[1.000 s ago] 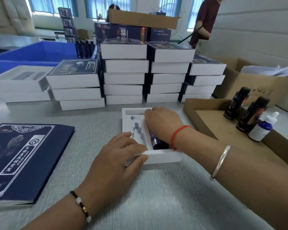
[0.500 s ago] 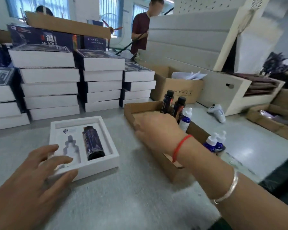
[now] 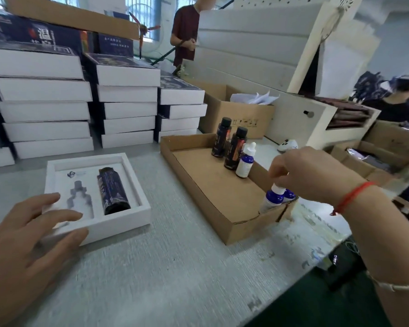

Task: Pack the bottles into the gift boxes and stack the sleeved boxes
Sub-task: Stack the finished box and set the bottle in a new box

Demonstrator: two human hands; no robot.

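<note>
Over the cardboard tray, right hand fingers pinch a dropper bottle's cap; lift straight up. Left hand, fingers spread, steadies the gift box on the counter.

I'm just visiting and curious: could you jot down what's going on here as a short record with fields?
left hand: left hand rests open on the near corner of the white gift box
right hand: right hand pinches the cap of a blue dropper bottle in the cardboard tray
box contents: dark bottle lying in its slot; dropper-shaped slot empty
behind: stacked boxes
</note>
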